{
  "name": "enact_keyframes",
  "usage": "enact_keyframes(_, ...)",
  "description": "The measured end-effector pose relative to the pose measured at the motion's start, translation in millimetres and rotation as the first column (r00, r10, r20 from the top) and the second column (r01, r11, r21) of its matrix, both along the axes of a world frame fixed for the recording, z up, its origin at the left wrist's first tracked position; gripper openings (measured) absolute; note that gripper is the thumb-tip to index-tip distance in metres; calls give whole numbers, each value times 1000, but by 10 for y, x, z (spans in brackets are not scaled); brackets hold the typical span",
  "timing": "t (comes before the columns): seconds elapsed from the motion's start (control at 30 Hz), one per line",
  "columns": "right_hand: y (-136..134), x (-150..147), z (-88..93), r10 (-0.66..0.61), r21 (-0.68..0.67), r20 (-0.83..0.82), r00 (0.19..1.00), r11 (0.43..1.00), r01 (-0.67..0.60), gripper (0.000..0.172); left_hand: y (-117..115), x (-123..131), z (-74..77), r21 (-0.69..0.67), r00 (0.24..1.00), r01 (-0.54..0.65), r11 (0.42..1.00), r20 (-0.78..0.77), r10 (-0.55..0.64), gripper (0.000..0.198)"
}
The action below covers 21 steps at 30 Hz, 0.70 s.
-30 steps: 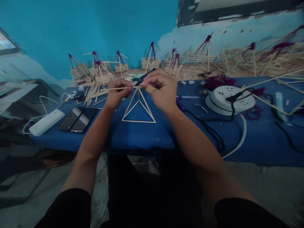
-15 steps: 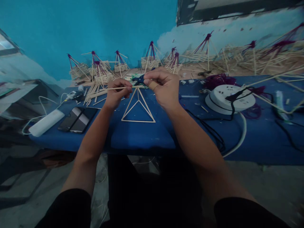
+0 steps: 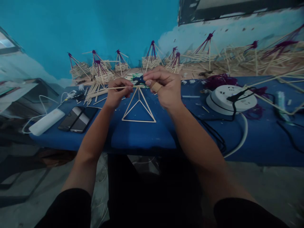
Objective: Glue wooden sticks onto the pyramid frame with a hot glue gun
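Observation:
My left hand (image 3: 119,91) is closed, its thumb and fingers pinching a thin wooden stick (image 3: 101,90) that runs sideways. My right hand (image 3: 165,85) wears a tan band around a digit and grips small dark blue pliers (image 3: 140,80). The pliers' jaws point left, close to the stick's right end; whether they touch it I cannot tell. Just below both hands, a pyramid-shaped frame of thin sticks (image 3: 139,120) stands on the blue table cover (image 3: 142,136).
Stick models with purple yarn tops (image 3: 152,52) line the back by the wall. To the left lie loose sticks (image 3: 95,94), a phone (image 3: 79,118) and a white power strip (image 3: 47,122). On the right sit a round white power socket (image 3: 229,107), black cables and purple yarn (image 3: 219,81).
My right hand has shifted slightly right, and the pliers' handle end that showed above its fingers is now hidden. My left hand and the stick stay nearly in place.

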State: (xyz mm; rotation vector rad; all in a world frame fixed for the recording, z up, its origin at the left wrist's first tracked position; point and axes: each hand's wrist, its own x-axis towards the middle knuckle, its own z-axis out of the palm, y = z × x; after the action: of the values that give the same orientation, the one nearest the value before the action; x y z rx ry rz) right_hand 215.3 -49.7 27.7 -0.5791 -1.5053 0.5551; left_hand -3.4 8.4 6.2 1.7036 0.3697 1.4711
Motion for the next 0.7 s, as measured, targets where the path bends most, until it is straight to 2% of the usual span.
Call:
enact_keyframes(0.23,47,-2,-9,52,-19,-90,995,998,-54,38,-10,-8,4,-22,1000,-12,1000,-16,12,40)
enact_keyframes(0.5,-22,-36,60,104,-34,-129,986,993,-109,52,24,-25,-29,-4,1000,-15,1000,-24,15,35)
enact_keyframes(0.6,-89,-15,88,248,-8,-161,955,968,-252,45,24,-27,-31,-3,1000,-1,1000,-19,1,33)
enact_keyframes(0.63,-128,3,105,334,9,-155,930,941,-337,39,22,-26,-29,-4,1000,1,1000,-17,-1,33)
enact_keyframes(0.7,-224,52,154,528,-2,-90,844,848,-530,27,16,-24,-22,-6,1000,-1,1000,-13,1,34)
